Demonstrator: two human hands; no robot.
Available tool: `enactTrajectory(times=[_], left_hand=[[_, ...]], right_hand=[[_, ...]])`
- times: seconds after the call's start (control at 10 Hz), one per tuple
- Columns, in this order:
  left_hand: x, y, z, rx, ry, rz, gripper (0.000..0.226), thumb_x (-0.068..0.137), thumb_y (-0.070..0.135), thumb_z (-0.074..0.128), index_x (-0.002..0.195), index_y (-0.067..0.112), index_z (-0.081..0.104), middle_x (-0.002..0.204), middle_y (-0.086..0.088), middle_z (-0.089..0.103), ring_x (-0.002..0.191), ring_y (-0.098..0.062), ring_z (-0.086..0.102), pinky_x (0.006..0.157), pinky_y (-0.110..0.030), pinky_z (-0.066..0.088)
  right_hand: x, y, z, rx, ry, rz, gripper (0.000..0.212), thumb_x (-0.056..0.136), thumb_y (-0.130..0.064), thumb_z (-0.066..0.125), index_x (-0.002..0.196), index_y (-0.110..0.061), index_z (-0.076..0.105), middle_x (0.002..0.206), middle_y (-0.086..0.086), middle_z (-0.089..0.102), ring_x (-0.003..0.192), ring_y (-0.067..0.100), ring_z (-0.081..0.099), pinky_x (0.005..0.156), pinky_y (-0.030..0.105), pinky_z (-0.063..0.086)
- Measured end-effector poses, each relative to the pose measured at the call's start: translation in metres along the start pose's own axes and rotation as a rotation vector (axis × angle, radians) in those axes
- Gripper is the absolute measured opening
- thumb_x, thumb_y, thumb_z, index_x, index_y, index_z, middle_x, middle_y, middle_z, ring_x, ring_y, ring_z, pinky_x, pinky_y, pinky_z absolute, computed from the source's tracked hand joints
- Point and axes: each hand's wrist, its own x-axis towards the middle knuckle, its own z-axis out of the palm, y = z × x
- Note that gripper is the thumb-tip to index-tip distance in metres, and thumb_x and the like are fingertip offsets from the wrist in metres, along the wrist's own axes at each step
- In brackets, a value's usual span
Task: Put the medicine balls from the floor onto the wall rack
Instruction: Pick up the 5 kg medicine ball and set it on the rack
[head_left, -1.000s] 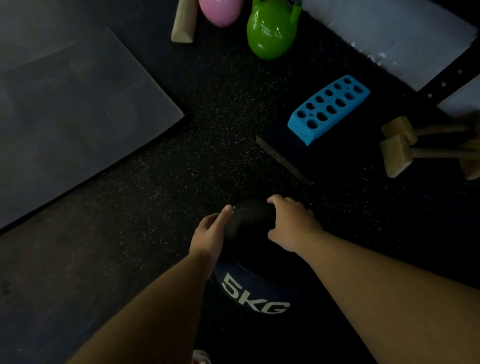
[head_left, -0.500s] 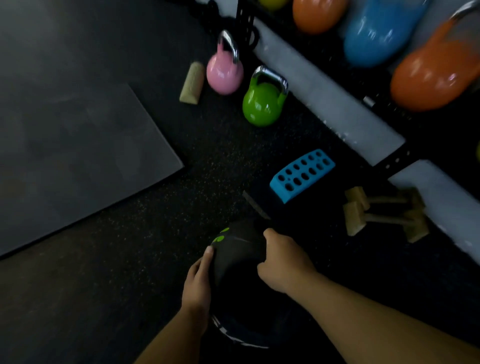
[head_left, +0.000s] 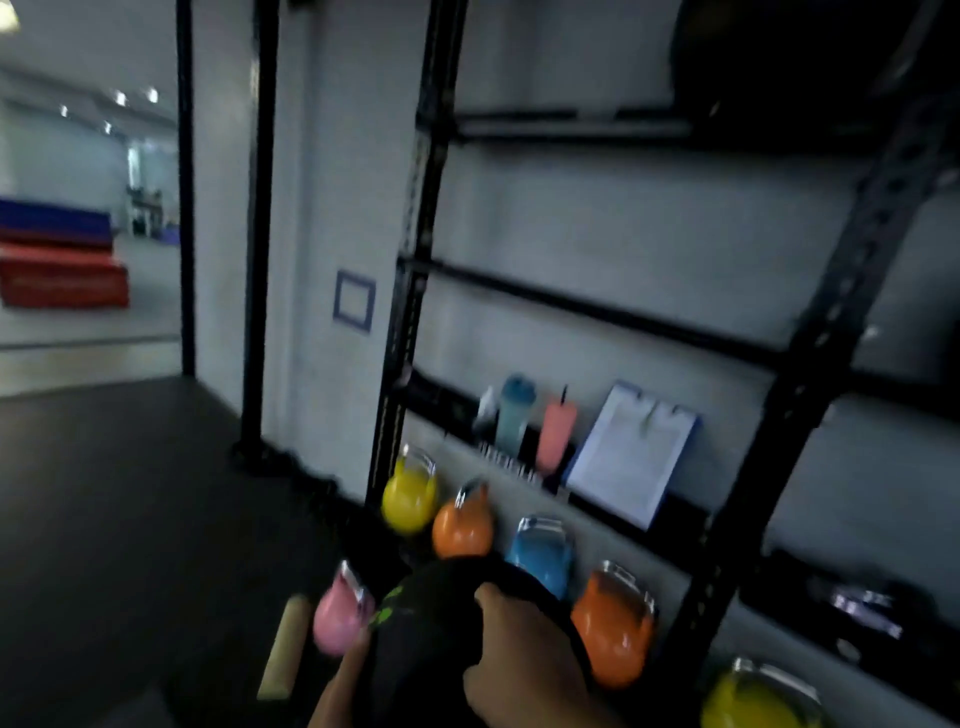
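Note:
A black medicine ball (head_left: 426, 629) with green marks is held between both my hands at the bottom middle of the blurred head view. My left hand (head_left: 343, 686) presses its left side, my right hand (head_left: 519, 660) grips its right side. The black wall rack (head_left: 810, 332) rises in front of me to the right, with horizontal bars across the white wall. A dark round shape (head_left: 769, 57) rests on the top shelf at the upper right, too dark to name for sure.
Coloured kettlebells stand along the rack's foot: yellow (head_left: 409, 496), orange (head_left: 462, 525), blue (head_left: 543, 556), orange (head_left: 615, 629), pink (head_left: 340, 616), yellow (head_left: 753, 699). Bottles (head_left: 535, 426) and a clipboard (head_left: 631, 454) rest on a low shelf. A wooden block (head_left: 285, 649) lies on the dark floor.
The ball has come up off the floor in both hands. The view has swung up from the floor to the wall rack.

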Motion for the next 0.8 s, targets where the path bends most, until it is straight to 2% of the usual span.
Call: enactTrajectory(times=[0.1,0.2,0.3,0.4,0.5,0.6,0.7,0.8], left_hand=[[0.012,0.136,0.115,0.058,-0.090,-0.001,0.079,0.071,0.048,0.074,0.132,-0.002,0.069,0.131,-0.027,0.071,0.133,-0.034,0.062,0.124,-0.045,0.033],[-0.005,0.187,0.190,0.122,-0.086,0.038,0.070,0.071,0.051,0.077,0.122,0.002,0.077,0.124,-0.027,0.075,0.115,-0.041,0.072,0.112,-0.048,0.047],[-0.023,0.247,0.300,0.280,-0.209,0.176,0.063,0.086,0.056,0.068,0.127,0.008,0.075,0.127,-0.024,0.075,0.117,-0.043,0.071,0.112,-0.054,0.049],[-0.030,0.272,0.361,0.334,-0.279,0.202,0.063,0.090,0.062,0.064,0.126,0.012,0.076,0.123,-0.022,0.077,0.114,-0.042,0.073,0.102,-0.052,0.056],[-0.024,0.279,0.429,0.296,-0.421,0.221,0.059,0.090,0.065,0.063,0.116,0.015,0.082,0.116,-0.018,0.080,0.100,-0.033,0.079,0.071,-0.039,0.066],[-0.014,0.265,0.461,0.311,-0.449,0.238,0.059,0.090,0.066,0.062,0.114,0.017,0.083,0.116,-0.016,0.080,0.099,-0.031,0.080,0.069,-0.037,0.065],[0.021,0.239,0.502,0.305,-0.446,0.256,0.066,0.090,0.068,0.061,0.128,0.015,0.075,0.126,-0.018,0.077,0.112,-0.034,0.075,0.090,-0.043,0.061],[0.046,0.220,0.521,0.306,-0.424,0.266,0.070,0.089,0.066,0.063,0.135,0.014,0.070,0.130,-0.020,0.074,0.119,-0.039,0.071,0.103,-0.051,0.056]], right_hand=[[0.020,-0.037,-0.147,-0.012,0.214,-0.057,0.046,0.074,-0.023,0.061,0.118,-0.024,0.049,0.123,0.005,0.064,0.116,0.029,0.059,0.094,0.033,0.046],[0.020,-0.052,-0.237,-0.012,0.373,-0.087,0.043,0.076,-0.025,0.063,0.117,-0.022,0.050,0.118,0.009,0.065,0.110,0.032,0.061,0.088,0.034,0.048],[0.016,-0.057,-0.346,-0.027,0.645,-0.126,0.039,0.071,-0.030,0.065,0.107,-0.022,0.050,0.104,0.009,0.068,0.098,0.033,0.065,0.077,0.035,0.051],[0.016,-0.049,-0.398,-0.035,0.790,-0.144,0.039,0.069,-0.034,0.065,0.103,-0.023,0.050,0.095,0.005,0.068,0.089,0.031,0.066,0.071,0.035,0.051],[0.024,-0.023,-0.450,-0.076,0.949,-0.189,0.045,0.066,-0.034,0.064,0.108,-0.021,0.054,0.092,0.005,0.067,0.086,0.030,0.064,0.072,0.036,0.053],[0.034,0.005,-0.473,-0.106,0.987,-0.214,0.054,0.066,-0.032,0.065,0.118,-0.020,0.055,0.094,0.005,0.066,0.088,0.028,0.063,0.074,0.035,0.053],[0.065,0.051,-0.495,-0.127,0.978,-0.213,0.057,0.066,-0.032,0.065,0.121,-0.020,0.054,0.083,-0.001,0.058,0.082,0.025,0.061,0.067,0.032,0.048],[0.087,0.082,-0.501,-0.137,0.960,-0.196,0.052,0.067,-0.033,0.065,0.117,-0.020,0.054,0.077,-0.004,0.053,0.077,0.023,0.058,0.063,0.031,0.044]])
